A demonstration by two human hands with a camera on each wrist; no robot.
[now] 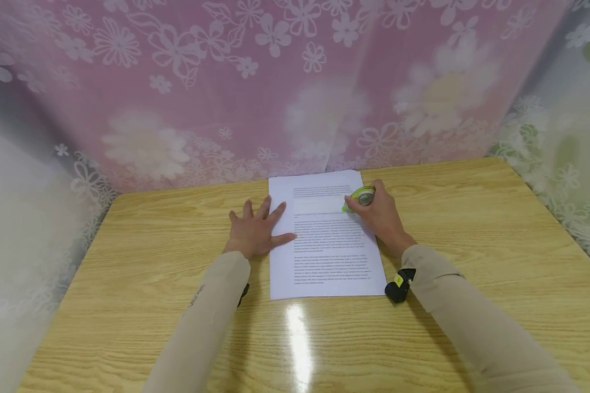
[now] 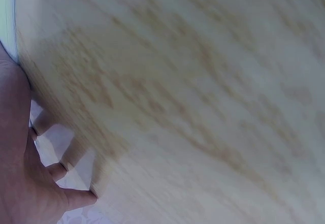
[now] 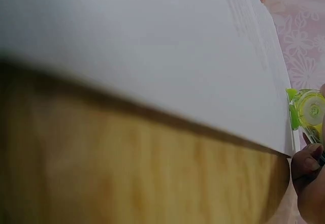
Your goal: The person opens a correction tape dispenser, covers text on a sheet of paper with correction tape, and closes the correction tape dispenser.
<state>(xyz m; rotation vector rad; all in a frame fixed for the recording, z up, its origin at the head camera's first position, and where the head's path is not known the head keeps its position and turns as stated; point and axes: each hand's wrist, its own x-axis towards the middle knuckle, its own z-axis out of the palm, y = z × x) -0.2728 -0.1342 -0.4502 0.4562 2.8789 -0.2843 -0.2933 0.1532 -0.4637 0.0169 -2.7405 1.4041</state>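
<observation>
A stack of printed paper point(image 1: 324, 234) lies on the table, with a whitened band between its upper text lines. My left hand point(image 1: 255, 228) is spread flat at the paper's left edge, its thumb on the sheet. In the left wrist view, the left hand point(image 2: 30, 168) shows at the lower left, fingers straight and apart. My right hand point(image 1: 381, 213) grips a green correction tape dispenser point(image 1: 363, 195) at the right end of that band, tip down near the paper. The right wrist view shows the dispenser point(image 3: 310, 109) at the right edge, partly hidden by the fingers.
The wood-grain table point(image 1: 152, 273) extends around the paper on both sides. A pink flowered cloth point(image 1: 255, 109) hangs along its far edge. A black wrist device point(image 1: 399, 286) is at my right cuff, close to the paper's lower right corner.
</observation>
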